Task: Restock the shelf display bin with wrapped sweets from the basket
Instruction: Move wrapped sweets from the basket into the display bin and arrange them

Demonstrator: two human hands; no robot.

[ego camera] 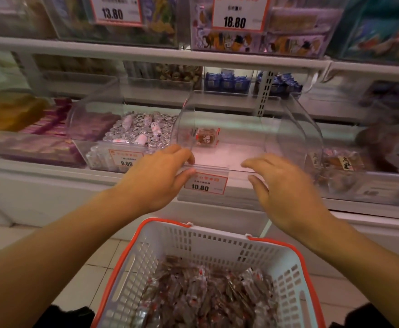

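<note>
The clear display bin (248,147) sits on the lower shelf with its curved lid raised and a 10.80 price tag (204,183) on its front. Inside lies one brown wrapped sweet (204,137) at the back left; the rest of its floor is bare. My left hand (160,176) pinches the bin's front lip, fingers on top and thumb below. My right hand (286,188) hovers at the lip further right, fingers apart and holding nothing. Below them, a white basket with an orange rim (146,263) holds several brown-red wrapped sweets (208,294).
Left of the bin, a neighbouring clear bin (113,157) is full of silver and pink sweets, tagged 9.80. To the right, another bin (340,166) holds brown packets. More stocked bins fill the shelves above. The basket stands on a tiled floor (94,275).
</note>
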